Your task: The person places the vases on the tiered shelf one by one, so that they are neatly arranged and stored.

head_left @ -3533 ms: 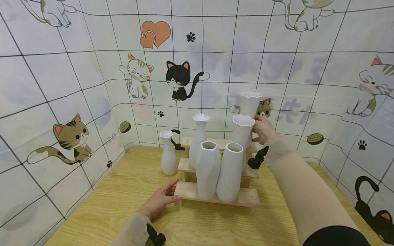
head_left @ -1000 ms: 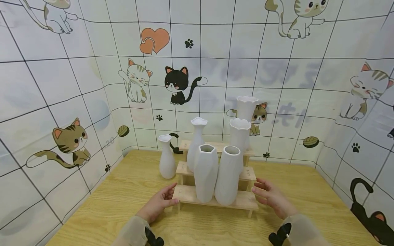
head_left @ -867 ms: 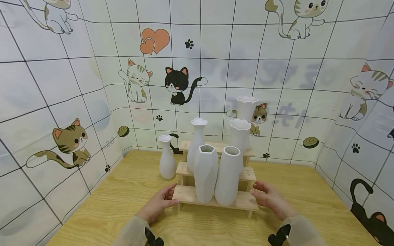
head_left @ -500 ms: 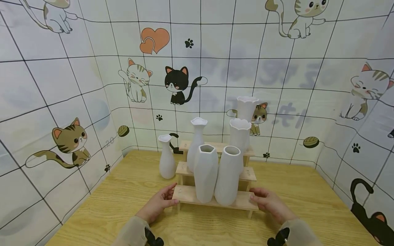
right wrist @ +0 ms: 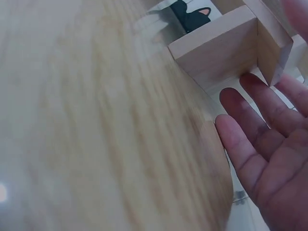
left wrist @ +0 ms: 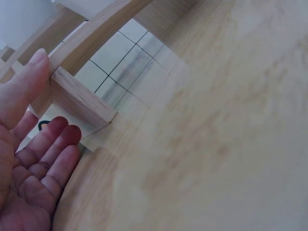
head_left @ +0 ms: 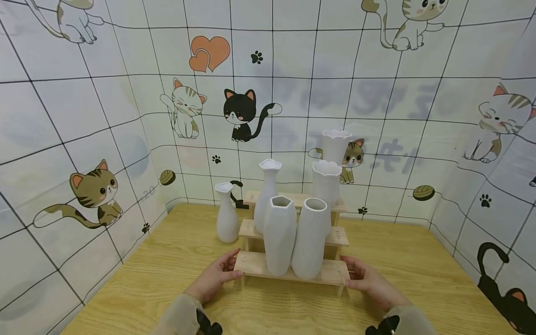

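In the head view my left hand [head_left: 213,281] holds the left end of the lowest step of a three-tier wooden stand [head_left: 251,265], thumb at the front corner. My right hand [head_left: 370,284] grips the same step's right end. Both wrist views show the lower fingers [left wrist: 65,161] loosely bent beside the stand's leg [right wrist: 221,45]. A faceted white vase [head_left: 279,242] and a tapered white vase [head_left: 310,242] stand upright on the stand's front. Behind them are a slim-necked vase [head_left: 265,200], a scalloped-rim vase [head_left: 326,184] and, highest, another scalloped-rim vase [head_left: 335,146].
A small slim-necked white vase [head_left: 227,218] stands on the wood-grain table [head_left: 188,232], left of the stand. Close behind and on both sides rise walls [head_left: 293,93] covered with a cat-patterned grid sheet.
My right hand has let go of the rear scalloped-rim vase and come down to the stand's right end, where its thumb and fingers closed in. My left hand stayed at the left end.
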{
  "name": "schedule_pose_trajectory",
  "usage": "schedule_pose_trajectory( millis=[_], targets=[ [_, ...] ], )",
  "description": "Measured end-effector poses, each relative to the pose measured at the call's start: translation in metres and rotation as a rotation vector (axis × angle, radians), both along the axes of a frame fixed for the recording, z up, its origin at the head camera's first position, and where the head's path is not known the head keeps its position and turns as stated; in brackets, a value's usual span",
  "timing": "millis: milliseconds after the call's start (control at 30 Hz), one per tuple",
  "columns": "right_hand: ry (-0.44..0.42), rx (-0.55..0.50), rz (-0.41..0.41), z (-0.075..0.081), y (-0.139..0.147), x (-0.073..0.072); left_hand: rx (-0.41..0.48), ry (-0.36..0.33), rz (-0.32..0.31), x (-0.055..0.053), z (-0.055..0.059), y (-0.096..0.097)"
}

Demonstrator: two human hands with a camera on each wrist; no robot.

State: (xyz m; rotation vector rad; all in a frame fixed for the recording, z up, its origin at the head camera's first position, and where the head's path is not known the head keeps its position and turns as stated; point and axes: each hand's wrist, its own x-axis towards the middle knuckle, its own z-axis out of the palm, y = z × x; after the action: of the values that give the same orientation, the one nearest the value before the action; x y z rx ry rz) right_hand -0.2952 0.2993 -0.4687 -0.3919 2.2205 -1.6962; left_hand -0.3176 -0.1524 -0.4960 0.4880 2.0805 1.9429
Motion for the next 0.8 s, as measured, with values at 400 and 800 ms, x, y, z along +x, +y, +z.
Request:
schedule_pose_trajectory(
  millis=[400,800],
  targets=[
    [-0.008,-0.078,0.019,-0.009,0.004,0.001,-0.037,-0.004,0.045,0.002,0.002,0.001],
    [0.01,-0.127,0.002,-0.022,0.006,0.002,0.142,-0.111,0.16,-0.005,0.008,-0.002]
  ],
)
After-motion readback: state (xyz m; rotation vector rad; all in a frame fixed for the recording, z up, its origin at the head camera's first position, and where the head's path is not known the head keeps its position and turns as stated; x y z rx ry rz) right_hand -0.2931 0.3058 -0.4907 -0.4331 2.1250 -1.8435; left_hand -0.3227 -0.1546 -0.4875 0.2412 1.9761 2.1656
